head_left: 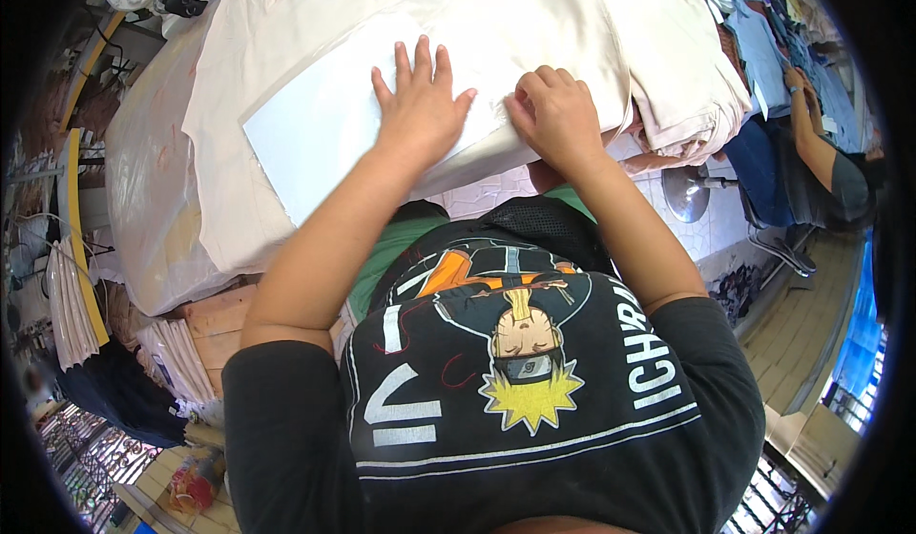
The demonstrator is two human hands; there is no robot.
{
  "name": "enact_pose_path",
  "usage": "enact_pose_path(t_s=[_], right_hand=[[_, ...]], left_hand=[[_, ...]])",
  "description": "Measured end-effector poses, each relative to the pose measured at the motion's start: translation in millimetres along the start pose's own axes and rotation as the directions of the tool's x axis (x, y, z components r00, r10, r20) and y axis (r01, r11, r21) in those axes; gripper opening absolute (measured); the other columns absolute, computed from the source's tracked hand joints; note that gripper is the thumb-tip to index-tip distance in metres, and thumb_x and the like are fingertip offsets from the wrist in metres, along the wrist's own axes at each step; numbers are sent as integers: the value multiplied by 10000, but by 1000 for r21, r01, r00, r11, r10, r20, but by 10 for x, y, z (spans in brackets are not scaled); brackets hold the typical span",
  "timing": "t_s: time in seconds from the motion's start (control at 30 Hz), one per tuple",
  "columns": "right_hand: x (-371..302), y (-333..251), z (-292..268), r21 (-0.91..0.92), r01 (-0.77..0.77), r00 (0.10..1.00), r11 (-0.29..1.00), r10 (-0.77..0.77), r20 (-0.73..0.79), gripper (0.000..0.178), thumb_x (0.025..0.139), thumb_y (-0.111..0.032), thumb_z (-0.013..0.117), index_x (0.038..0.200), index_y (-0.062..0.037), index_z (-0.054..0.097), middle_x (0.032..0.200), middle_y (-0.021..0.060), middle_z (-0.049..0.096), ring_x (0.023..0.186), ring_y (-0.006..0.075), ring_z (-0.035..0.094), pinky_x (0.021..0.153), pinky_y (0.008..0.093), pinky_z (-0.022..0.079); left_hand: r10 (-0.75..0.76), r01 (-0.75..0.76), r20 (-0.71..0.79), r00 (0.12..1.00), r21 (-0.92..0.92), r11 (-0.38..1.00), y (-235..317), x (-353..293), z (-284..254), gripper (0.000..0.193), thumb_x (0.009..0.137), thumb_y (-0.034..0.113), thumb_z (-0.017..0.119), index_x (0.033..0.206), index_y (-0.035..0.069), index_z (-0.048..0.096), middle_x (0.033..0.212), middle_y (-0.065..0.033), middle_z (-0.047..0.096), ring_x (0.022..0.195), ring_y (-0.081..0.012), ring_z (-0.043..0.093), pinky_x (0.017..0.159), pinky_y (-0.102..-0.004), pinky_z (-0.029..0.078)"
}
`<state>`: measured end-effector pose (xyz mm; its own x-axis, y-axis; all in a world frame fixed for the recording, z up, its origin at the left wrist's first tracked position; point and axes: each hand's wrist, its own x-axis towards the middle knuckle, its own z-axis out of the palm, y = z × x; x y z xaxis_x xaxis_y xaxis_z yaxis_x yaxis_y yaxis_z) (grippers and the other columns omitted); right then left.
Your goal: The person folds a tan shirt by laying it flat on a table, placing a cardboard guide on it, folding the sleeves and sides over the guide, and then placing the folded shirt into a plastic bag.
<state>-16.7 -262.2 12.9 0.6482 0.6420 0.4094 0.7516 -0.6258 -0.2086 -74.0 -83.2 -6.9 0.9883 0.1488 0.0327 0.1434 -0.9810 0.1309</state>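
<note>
A cream cloth [534, 19] is spread over the table in front of me. On it lies a stiff white sheet [310, 128] like a pattern piece, with a pointed corner at its left. My left hand [420, 119] presses flat on this sheet, fingers spread. Beside it, at the cloth's near edge, my right hand [558, 114] is closed, with thumb and fingertips brought together by the sheet's right end. What those fingers pinch, if anything, is too small or hidden to make out.
Bunched cream cloth [687, 104] lies at the table's right end. Clear plastic [143, 162] covers its left end. A round metal stool seat [684, 193] stands to the right. Farther right, another person's arm [813, 138] reaches over blue cloth [761, 52].
</note>
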Motion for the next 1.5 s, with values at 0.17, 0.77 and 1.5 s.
enact_pose_path(t_s=[0.17,0.77,1.5], right_hand=[[29,84,4,11,18,1000,1000,-18,-10,120,772,-177,633,757,-76,570,749,53,572,761,249,559,656,389,408],[581,291,-441,209,-24,1000,978,28,-14,456,718,-435,715,939,-40,668,900,129,655,860,281,613,758,364,475],[843,739,-538,572,-653,750,496,322,577,385,835,-361,653,971,0,659,869,27,656,819,127,589,707,269,450]], left_hand=[[-27,25,-70,997,-26,999,143,-127,35,738,904,534,398,1433,48,232,1501,-190,145,1391,-376,84,1052,-626,69],[44,-49,-27,999,-192,980,-71,-19,-85,709,897,466,462,1430,53,243,1503,-155,166,1393,-360,100,1070,-587,93],[3,5,110,994,-75,997,-25,91,-151,651,944,444,359,1434,37,221,1510,-144,148,1398,-355,68,1065,-610,85]])
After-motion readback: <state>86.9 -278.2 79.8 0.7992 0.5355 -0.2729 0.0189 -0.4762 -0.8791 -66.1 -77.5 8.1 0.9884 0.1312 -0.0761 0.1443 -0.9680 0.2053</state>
